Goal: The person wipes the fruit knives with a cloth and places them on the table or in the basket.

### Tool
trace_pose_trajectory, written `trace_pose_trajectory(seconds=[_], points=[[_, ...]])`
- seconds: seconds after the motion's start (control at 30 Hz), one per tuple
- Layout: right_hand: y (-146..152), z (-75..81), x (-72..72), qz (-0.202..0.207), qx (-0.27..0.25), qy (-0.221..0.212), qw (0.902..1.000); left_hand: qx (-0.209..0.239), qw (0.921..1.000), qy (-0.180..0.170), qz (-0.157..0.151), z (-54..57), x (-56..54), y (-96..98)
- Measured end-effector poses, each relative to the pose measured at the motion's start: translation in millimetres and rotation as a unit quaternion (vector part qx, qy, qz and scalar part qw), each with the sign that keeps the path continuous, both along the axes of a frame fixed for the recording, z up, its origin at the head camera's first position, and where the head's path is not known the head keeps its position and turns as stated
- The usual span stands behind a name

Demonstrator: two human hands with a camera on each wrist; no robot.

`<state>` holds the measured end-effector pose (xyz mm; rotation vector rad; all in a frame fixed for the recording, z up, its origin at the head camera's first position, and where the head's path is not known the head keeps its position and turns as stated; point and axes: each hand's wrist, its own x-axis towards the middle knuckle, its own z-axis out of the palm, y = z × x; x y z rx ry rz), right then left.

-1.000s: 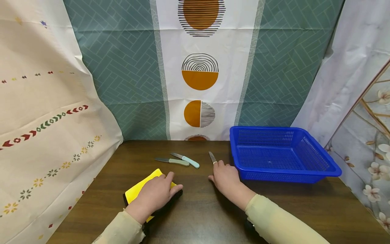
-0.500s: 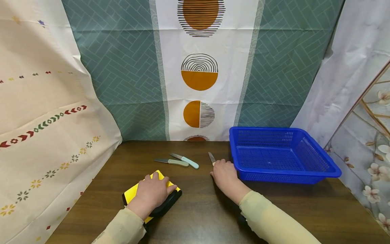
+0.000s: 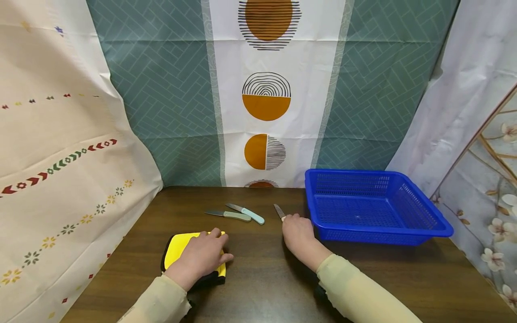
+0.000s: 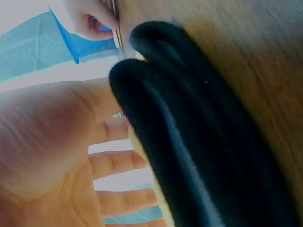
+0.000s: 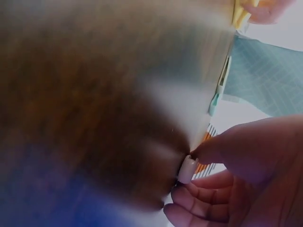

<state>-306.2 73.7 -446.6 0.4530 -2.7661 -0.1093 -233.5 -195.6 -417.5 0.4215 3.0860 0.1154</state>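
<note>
The left hand, apparently unclenched, rests on the yellow cloth; the right hand pinches a knife.

place: curtained nook (room type unclear) | patterned hangings on three sides | brown table

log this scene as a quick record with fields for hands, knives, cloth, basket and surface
left hand: rests on the yellow cloth, fingers spread
right hand: pinches the pale-handled knife
pale-handled knife: blade points away from the person
other knives: green-handled knife and light-blue-handled knife, handles close together
yellow cloth: black-edged, folded
blue basket: perforated, right of the knives
surface: dark brown wood-look table
</note>
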Motion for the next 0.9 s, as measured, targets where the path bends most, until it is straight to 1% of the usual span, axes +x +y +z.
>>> trace_pose_trajectory(seconds=[0.07, 0.13, 0.2, 0.27, 0.37, 0.5, 0.6, 0.7, 0.8, 0.9], points=[[0.1, -1.0, 0.8, -0.003, -0.002, -0.001, 1.0, 0.008, 0.9999, 0.007, 0.0, 0.3, 0.0, -0.6], [0.4, -2.2, 1.6, -0.004, -0.005, -0.002, 1.0, 0.011, 0.9997, 0.016, 0.013, 0.3, 0.0, -1.3], [0.7, -3.1, 2.6, -0.002, -0.007, -0.002, 1.0, 0.006, 0.9992, 0.023, 0.033, 0.6, 0.8, -1.5], [1.4, -3.6, 3.6, 0.0, -0.01, -0.003, 0.9999, -0.006, 0.9983, 0.023, 0.052, -0.1, 1.4, -1.6], [3.5, -3.4, 5.9, 0.003, -0.014, -0.005, 0.9999, -0.024, 0.9976, 0.012, 0.064, -1.2, 1.6, -1.7], [7.6, -2.8, 10.2, 0.006, -0.024, 0.004, 0.9997, -0.024, 0.9978, -0.011, 0.062, -4.4, -1.4, -3.2], [10.0, -2.9, 14.6, 0.015, -0.038, 0.027, 0.9988, -0.027, 0.9979, -0.012, 0.057, -7.3, -3.5, -4.1], [11.2, -3.2, 19.0, 0.027, -0.053, 0.062, 0.9963, -0.042, 0.9979, 0.003, 0.048, -9.0, -5.1, -4.5], [12.4, -2.6, 24.4, 0.04, -0.063, 0.096, 0.9926, -0.056, 0.9974, 0.025, 0.036, -7.8, -5.0, -4.5], [13.2, -0.4, 30.8, 0.053, -0.073, 0.108, 0.9901, -0.061, 0.997, 0.041, 0.024, -5.8, -3.1, -5.4]])
